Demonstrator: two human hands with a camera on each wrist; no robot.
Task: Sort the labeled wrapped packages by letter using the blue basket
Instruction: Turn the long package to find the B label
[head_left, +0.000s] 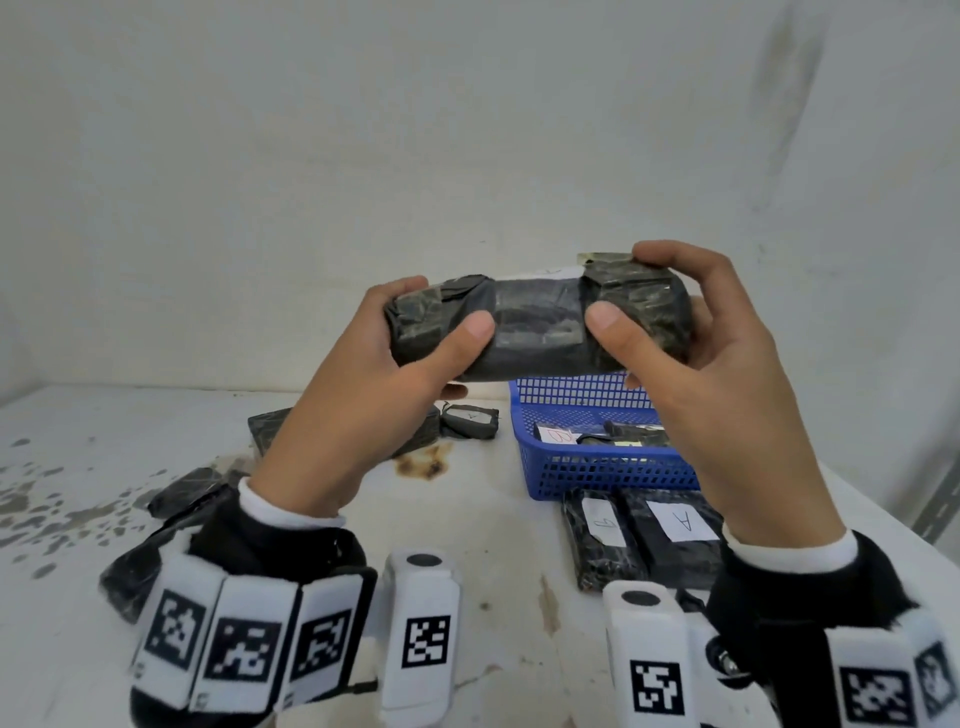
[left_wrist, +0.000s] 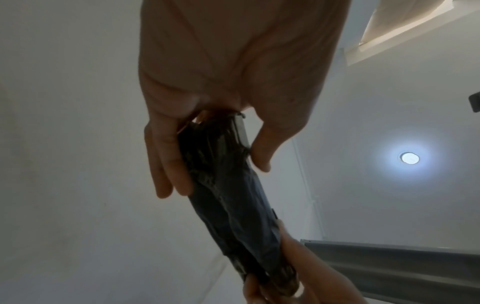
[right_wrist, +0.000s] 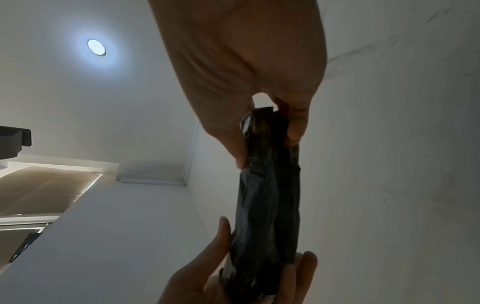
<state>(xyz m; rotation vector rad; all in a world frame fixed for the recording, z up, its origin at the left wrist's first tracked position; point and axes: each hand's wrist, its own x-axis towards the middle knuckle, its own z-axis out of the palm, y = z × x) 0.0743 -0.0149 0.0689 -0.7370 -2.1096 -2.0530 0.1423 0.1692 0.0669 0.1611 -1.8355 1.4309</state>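
Observation:
Both hands hold one long black wrapped package (head_left: 535, 325) level in the air above the table. My left hand (head_left: 415, 332) grips its left end, thumb on the near face. My right hand (head_left: 654, 317) grips its right end the same way. A white label edge shows on the package's far top side; its letter is hidden. The wrist views show the same package (left_wrist: 233, 195) (right_wrist: 267, 195) pinched at each end. The blue basket (head_left: 597, 470) stands on the table below, holding a package labelled B (head_left: 558, 435) and other dark packages.
In front of the basket lie two black packages, one with an unclear label (head_left: 602, 525) and one labelled A (head_left: 680, 522). More black packages lie behind my left hand (head_left: 470, 420) and at the left (head_left: 182, 491). The white table (head_left: 493, 545) is stained.

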